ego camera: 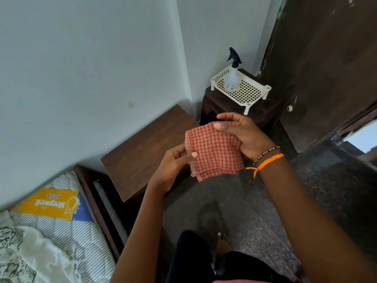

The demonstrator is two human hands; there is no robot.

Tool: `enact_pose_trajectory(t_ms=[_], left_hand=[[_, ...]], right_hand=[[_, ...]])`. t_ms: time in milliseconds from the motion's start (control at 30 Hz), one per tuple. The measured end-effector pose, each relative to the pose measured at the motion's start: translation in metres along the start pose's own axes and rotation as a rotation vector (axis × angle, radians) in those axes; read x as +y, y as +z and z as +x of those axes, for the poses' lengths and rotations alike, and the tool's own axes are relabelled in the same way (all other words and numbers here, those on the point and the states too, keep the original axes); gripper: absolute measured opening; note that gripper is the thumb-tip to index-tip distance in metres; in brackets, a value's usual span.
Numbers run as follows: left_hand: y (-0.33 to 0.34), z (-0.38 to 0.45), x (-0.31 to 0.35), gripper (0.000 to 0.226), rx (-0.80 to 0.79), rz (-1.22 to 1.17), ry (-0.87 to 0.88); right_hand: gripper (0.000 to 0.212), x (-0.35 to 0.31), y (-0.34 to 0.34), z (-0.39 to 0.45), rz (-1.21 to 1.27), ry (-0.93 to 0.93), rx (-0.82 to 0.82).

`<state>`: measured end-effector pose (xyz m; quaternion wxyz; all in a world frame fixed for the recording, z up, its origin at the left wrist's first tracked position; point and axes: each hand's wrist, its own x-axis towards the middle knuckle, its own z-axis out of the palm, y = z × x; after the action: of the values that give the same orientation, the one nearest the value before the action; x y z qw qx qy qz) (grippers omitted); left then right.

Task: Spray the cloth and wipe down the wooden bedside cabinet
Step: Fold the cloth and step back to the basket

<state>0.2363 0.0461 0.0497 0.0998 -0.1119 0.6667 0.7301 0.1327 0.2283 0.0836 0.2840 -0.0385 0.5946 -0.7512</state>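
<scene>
While you look down through the head camera, both of your hands hold the cloth (214, 152) up in front of you, above the dark speckled floor (265, 201). Your left hand (173, 166) pinches its left edge between thumb and fingers, and your right hand (244, 135) grips the upper right corner, thumb pressed on the top face and fingers curled behind. That red-and-white checked cloth is folded into a rough rectangle, its long axis running from the upper left near your right thumb down toward the lower right below your right wrist, with the stitched hem along the side at your left hand. An orange thread (265, 162) and a beaded bracelet (265, 153) circle your right wrist. Just beyond and to the left of your left hand stands the wooden bedside cabinet (142, 152), its flat brown top bare and its long side angled away toward the wall. Beyond your right hand, well apart from it, a dark stool (224, 105) carries a white plastic rack (246, 92), and the spray bottle (232, 76) stands upright on that rack, its dark trigger head pointing left. Below your left forearm lies a striped mattress (61, 231) with a yellow label (47, 203).
</scene>
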Motion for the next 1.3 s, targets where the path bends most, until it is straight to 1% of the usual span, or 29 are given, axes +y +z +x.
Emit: enact_pose_trajectory(t_ms=[33,67,100,167,233,267,333,400,433,500,533,567,633,667,700,767,800,867,900,1000,1033,1067,1100,1133,1167,1233,1267,1300], left_hand=[[0.000,0.007,0.001,0.023,0.033,-0.072,-0.028],[0.000,0.013,0.002,0.023,0.061,-0.168,-0.057],[-0.001,0.019,0.004,0.023,0.085,-0.255,-0.079],[-0.002,0.032,0.007,0.021,0.097,-0.334,-0.115],[-0.002,0.048,0.008,0.017,0.082,-0.338,-0.145],[-0.002,0.056,0.010,0.017,0.072,-0.350,-0.172],[-0.007,0.075,0.013,0.016,0.058,-0.405,-0.214],[-0.021,0.096,0.015,0.014,0.066,-0.467,-0.263],[-0.030,0.107,0.017,0.013,0.083,-0.495,-0.301],[-0.051,0.130,0.021,0.012,0.109,-0.536,-0.377],[-0.059,0.137,0.024,0.012,0.098,-0.530,-0.389],[-0.069,0.147,0.027,0.012,0.063,-0.487,-0.381],[-0.087,0.162,0.035,0.018,-0.033,-0.344,-0.300],[-0.094,0.170,0.041,0.022,-0.089,-0.268,-0.234],[-0.099,0.176,0.047,0.023,-0.142,-0.206,-0.156],[-0.104,0.191,0.061,0.027,-0.203,-0.100,-0.053],[-0.104,0.198,0.068,0.031,-0.203,-0.042,-0.023],[-0.106,0.214,0.074,0.039,-0.172,0.070,0.006],[-0.109,0.222,0.073,0.039,-0.162,0.097,0.002],[-0.111,0.234,0.070,0.015,-0.224,0.001,-0.079],[-0.109,0.240,0.067,0.012,-0.219,-0.018,-0.106],[-0.105,0.246,0.064,0.010,-0.182,0.016,-0.128],[-0.100,0.251,0.061,0.010,-0.147,0.093,-0.144],[-0.094,0.259,0.057,0.020,-0.142,0.169,-0.168],[-0.088,0.266,0.052,0.036,-0.162,0.221,-0.207],[-0.074,0.284,0.043,0.068,-0.207,0.237,-0.316],[-0.066,0.292,0.038,0.074,-0.209,0.224,-0.375],[-0.058,0.298,0.034,0.076,-0.198,0.201,-0.429]], right_hand=[[0.007,0.002,-0.004,0.007,0.080,0.055,0.035],[0.015,0.009,-0.011,0.016,0.187,0.121,0.052],[0.028,0.018,-0.017,0.022,0.293,0.230,0.050],[0.041,0.042,-0.025,0.035,0.421,0.454,0.042],[0.044,0.073,-0.026,0.044,0.433,0.619,0.046],[0.041,0.085,-0.024,0.049,0.435,0.651,0.039],[0.030,0.099,-0.018,0.056,0.475,0.607,-0.014],[0.035,0.099,-0.013,0.070,0.590,0.514,-0.079],[0.033,0.096,-0.012,0.080,0.623,0.478,-0.088],[0.024,0.085,-0.012,0.103,0.608,0.449,-0.036],[0.022,0.079,-0.014,0.113,0.572,0.439,-0.009],[0.024,0.069,-0.014,0.125,0.544,0.417,-0.006],[0.060,0.056,-0.019,0.147,0.467,0.318,-0.036],[0.066,0.049,-0.022,0.157,0.443,0.255,-0.053],[0.061,0.044,-0.026,0.166,0.424,0.177,-0.056],[0.037,0.033,-0.032,0.184,0.413,0.040,-0.089],[0.031,0.028,-0.034,0.190,0.390,0.015,-0.097],[0.028,0.019,-0.039,0.201,0.337,0.021,-0.099],[0.028,0.017,-0.044,0.205,0.334,0.042,-0.095],[0.034,0.006,-0.050,0.212,0.327,0.109,-0.076],[0.035,0.002,-0.051,0.214,0.263,0.109,-0.057],[0.031,0.000,-0.051,0.216,0.188,0.097,-0.034],[0.024,-0.002,-0.051,0.219,0.113,0.083,-0.004],[0.016,-0.003,-0.055,0.223,0.051,0.078,0.038],[0.019,-0.004,-0.059,0.227,0.001,0.093,0.082],[0.034,-0.005,-0.077,0.238,-0.027,0.159,0.138],[0.038,-0.006,-0.087,0.244,-0.031,0.189,0.161],[0.040,-0.005,-0.095,0.249,-0.037,0.212,0.188]])
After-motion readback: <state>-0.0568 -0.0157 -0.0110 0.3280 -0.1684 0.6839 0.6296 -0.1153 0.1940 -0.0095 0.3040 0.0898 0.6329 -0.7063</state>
